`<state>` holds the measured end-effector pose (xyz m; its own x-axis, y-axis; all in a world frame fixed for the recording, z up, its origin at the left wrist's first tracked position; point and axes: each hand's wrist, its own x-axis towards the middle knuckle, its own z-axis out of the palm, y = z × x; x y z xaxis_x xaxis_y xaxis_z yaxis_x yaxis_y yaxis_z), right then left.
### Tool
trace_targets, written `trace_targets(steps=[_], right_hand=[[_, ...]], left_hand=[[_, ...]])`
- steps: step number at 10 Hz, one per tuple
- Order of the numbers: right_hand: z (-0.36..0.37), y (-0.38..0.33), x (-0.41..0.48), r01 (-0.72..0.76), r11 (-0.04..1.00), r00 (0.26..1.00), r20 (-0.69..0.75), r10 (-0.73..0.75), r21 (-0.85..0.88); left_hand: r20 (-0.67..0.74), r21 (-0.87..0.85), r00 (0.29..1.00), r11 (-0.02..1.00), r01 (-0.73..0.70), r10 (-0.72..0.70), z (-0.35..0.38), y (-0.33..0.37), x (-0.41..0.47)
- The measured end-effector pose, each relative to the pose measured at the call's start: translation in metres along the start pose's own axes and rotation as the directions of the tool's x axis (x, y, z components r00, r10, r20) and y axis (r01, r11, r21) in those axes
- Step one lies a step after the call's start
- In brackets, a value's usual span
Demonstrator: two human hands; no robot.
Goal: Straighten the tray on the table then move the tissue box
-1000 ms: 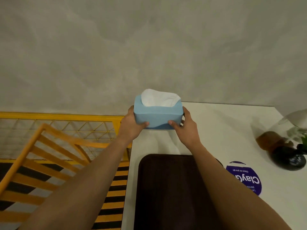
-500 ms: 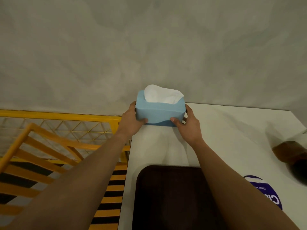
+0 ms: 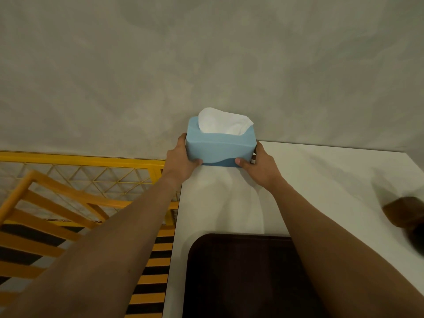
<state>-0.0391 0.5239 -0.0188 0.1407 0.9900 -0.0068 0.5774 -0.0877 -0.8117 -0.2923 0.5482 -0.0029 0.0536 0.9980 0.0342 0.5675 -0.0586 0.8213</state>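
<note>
A light blue tissue box (image 3: 219, 148) with white tissue sticking out of its top sits at the far left corner of the white table (image 3: 321, 180), close to the grey wall. My left hand (image 3: 181, 160) grips its left end and my right hand (image 3: 260, 167) grips its right end. A dark brown tray (image 3: 241, 276) lies on the table near me, its edges square with the table's left edge; my right forearm covers part of it.
A yellow metal railing and fence (image 3: 80, 180) stands left of the table above black-and-yellow floor stripes (image 3: 151, 271). A dark blurred object (image 3: 406, 214) sits at the table's right edge. The grey wall (image 3: 206, 65) rises directly behind the table.
Both hands have carried the tissue box away from me toward the wall, to the table's far left corner. The view shifted, and the purple sticker and vase left the frame.
</note>
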Motion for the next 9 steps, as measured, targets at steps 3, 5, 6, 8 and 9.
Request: trace_targets(steps=[3,5,6,8,9], right_hand=[[-0.005,-0.003,0.008,-0.023,0.998,0.999,0.044,0.026,-0.057],[-0.004,-0.003,0.008,-0.040,0.996,0.997,0.064,0.045,-0.074],[-0.004,-0.005,0.007,-0.042,0.996,0.996,0.069,0.048,-0.075],[-0.007,-0.011,0.005,-0.053,0.994,0.993,0.097,0.062,-0.093],[-0.009,-0.017,0.003,-0.053,0.990,0.993,0.101,0.067,-0.131]], left_hand=[[-0.001,-0.012,1.000,1.000,0.006,-0.006,0.003,-0.002,0.009],[-0.006,-0.018,1.000,1.000,0.004,-0.004,0.003,-0.002,0.009],[-0.008,-0.029,1.000,0.999,0.021,-0.021,0.004,-0.003,0.008],[0.025,-0.023,0.999,0.999,0.037,-0.037,0.001,0.001,0.008],[0.074,-0.009,0.997,0.999,0.032,-0.031,-0.003,0.008,0.005]])
